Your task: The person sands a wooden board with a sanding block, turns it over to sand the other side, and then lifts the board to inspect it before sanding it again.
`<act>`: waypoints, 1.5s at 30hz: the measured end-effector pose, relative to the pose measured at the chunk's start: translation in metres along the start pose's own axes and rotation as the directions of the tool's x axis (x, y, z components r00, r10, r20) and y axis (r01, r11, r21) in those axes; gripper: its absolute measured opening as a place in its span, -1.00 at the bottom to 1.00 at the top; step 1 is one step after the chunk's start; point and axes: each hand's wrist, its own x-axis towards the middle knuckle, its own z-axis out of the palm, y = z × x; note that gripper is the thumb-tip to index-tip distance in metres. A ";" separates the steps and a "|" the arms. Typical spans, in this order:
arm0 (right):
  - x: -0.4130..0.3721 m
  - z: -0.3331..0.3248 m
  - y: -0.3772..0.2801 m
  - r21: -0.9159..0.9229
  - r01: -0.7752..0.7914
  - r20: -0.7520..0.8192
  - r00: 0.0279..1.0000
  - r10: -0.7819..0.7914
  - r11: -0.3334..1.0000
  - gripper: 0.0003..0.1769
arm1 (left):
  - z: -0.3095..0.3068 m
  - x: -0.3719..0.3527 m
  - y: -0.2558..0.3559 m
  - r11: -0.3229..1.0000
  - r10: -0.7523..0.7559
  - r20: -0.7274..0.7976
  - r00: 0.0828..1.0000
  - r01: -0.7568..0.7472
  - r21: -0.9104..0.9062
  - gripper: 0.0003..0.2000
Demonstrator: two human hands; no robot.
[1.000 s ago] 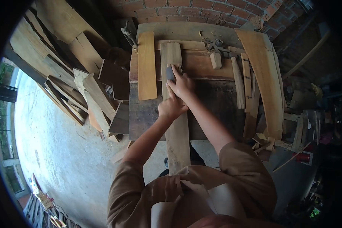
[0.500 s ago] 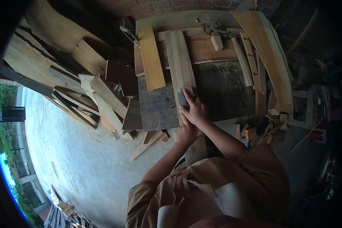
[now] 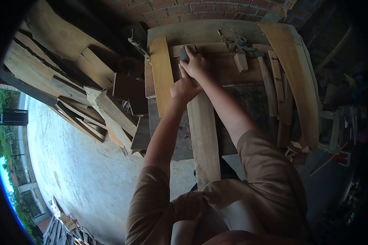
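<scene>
A long pale board (image 3: 203, 139) lies lengthwise on the workbench, its near end reaching toward my body. On its far part rests a dark grey sanding block (image 3: 183, 54). My right hand (image 3: 195, 66) is closed over the block, fingers pressing along its top. Just behind it, my left hand (image 3: 185, 89) is closed around the near end of the block, with a finger stretched forward against it and touching my right hand. Both arms reach out far. My hands hide the block's near part and some of the board.
A yellowish board (image 3: 161, 73) lies left of the pale one. On the right are a small wood block (image 3: 241, 63), a dark metal tool (image 3: 242, 45), narrow strips (image 3: 268, 90) and a wide plank (image 3: 294, 77). Scrap boards (image 3: 110, 106) lean at left; a brick wall (image 3: 184, 9) stands behind.
Both hands and the sanding block have slid forward along the pale board, from its near part to its far part. My arms have straightened and the view has shifted.
</scene>
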 end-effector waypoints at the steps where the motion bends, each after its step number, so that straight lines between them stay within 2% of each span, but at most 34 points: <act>1: -0.016 -0.001 0.001 -0.033 0.008 0.037 0.999 -0.007 0.999 -0.20 | 0.008 -0.015 0.000 1.000 -0.010 -0.008 1.000 0.010 -0.011 0.21; 2: -0.037 0.000 0.002 -0.062 0.017 0.077 0.997 -0.012 0.998 -0.20 | 0.019 -0.036 0.001 1.000 -0.023 -0.013 1.000 0.022 -0.019 0.21; 3: -0.063 0.009 0.011 -0.035 0.067 0.015 0.998 -0.067 0.997 -0.20 | 0.025 -0.062 0.003 0.999 -0.026 0.011 1.000 0.026 -0.029 0.21; 5: -0.131 0.010 0.021 -0.043 0.113 0.023 0.993 -0.112 0.993 -0.19 | 0.051 -0.123 0.002 0.997 -0.019 0.019 1.000 0.020 -0.080 0.21; 8: -0.243 0.013 0.037 0.012 0.129 0.051 0.990 -0.129 0.992 -0.19 | 0.088 -0.226 0.004 0.993 -0.057 0.159 0.986 0.072 -0.090 0.23; 9: -0.281 0.012 0.043 0.018 0.150 0.033 0.988 -0.150 0.989 -0.19 | 0.097 -0.259 0.007 0.994 -0.079 0.248 0.966 0.097 -0.059 0.21; 10: -0.313 0.008 0.047 0.006 0.132 0.088 0.987 -0.132 0.991 -0.19 | 0.121 -0.290 0.002 0.986 -0.068 0.246 0.967 0.103 -0.132 0.22; 11: -0.339 0.011 0.056 0.037 0.210 0.021 0.977 -0.211 0.977 -0.18 | 0.128 -0.316 0.004 0.991 -0.038 0.220 0.975 0.065 -0.116 0.20; 12: -0.354 0.008 0.056 0.034 0.280 -0.080 0.958 -0.277 0.959 -0.17 | 0.128 -0.330 0.007 0.994 -0.058 0.315 0.947 0.086 -0.073 0.20; 14: -0.362 0.003 0.058 0.007 0.162 0.136 0.978 -0.162 0.987 -0.18 | 0.137 -0.339 0.003 0.992 -0.032 0.289 0.957 0.065 -0.106 0.20; 18: -0.334 0.009 0.054 -0.026 0.190 0.123 0.975 -0.185 0.982 -0.18 | 0.128 -0.313 0.003 0.990 -0.036 0.274 0.961 0.072 -0.121 0.21; 20: -0.305 0.013 0.049 -0.012 0.186 0.081 0.979 -0.185 0.982 -0.19 | 0.118 -0.285 0.000 0.996 -0.018 0.166 0.986 0.032 -0.080 0.23; 24: -0.211 0.015 0.030 -0.001 0.127 0.002 0.992 -0.127 0.992 -0.22 | 0.079 -0.191 -0.010 0.997 0.035 0.098 0.995 -0.028 -0.071 0.21; 26: -0.148 0.009 0.014 0.037 0.099 0.030 0.995 -0.100 0.994 -0.24 | 0.047 -0.133 -0.006 0.997 -0.037 0.117 0.992 0.043 -0.056 0.22; 29: -0.055 0.002 -0.008 0.034 0.077 0.078 0.994 -0.079 0.996 -0.23 | 0.014 -0.048 -0.014 0.997 -0.035 0.062 0.997 0.038 -0.060 0.24; 31: -0.012 0.004 -0.016 0.097 0.081 0.008 0.997 -0.082 0.992 -0.24 | -0.005 -0.005 -0.016 0.998 -0.019 0.073 0.997 0.023 -0.064 0.24; 34: 0.024 0.013 -0.020 0.007 0.103 -0.025 0.994 -0.102 0.995 -0.24 | -0.018 0.033 -0.027 1.000 -0.014 0.071 0.997 0.015 -0.007 0.22; 36: 0.016 0.016 -0.017 0.054 0.101 -0.033 0.995 -0.099 0.993 -0.24 | -0.012 0.026 -0.033 0.998 0.054 0.087 0.995 -0.050 -0.041 0.20; 37: 0.011 0.015 -0.015 0.098 0.102 -0.070 0.993 -0.095 0.990 -0.25 | -0.010 0.020 -0.030 0.997 0.069 0.053 0.996 -0.071 0.027 0.19; 39: -0.016 0.012 -0.011 0.075 0.106 -0.051 0.993 -0.102 0.992 -0.26 | -0.002 -0.009 -0.020 0.999 0.023 0.064 0.998 -0.024 0.025 0.18; 41: -0.066 0.011 -0.001 0.042 0.099 0.002 0.995 -0.099 0.994 -0.26 | 0.018 -0.057 -0.015 1.000 -0.014 0.089 0.996 0.013 0.012 0.15; 43: -0.133 0.018 0.016 0.040 0.152 -0.013 0.988 -0.151 0.988 -0.25 | 0.033 -0.128 0.000 0.997 -0.075 0.111 0.991 0.076 -0.009 0.12; 45: -0.215 0.013 0.028 0.048 0.163 0.049 0.985 -0.165 0.985 -0.25 | 0.068 -0.202 0.006 0.988 -0.118 0.129 0.985 0.130 -0.088 0.15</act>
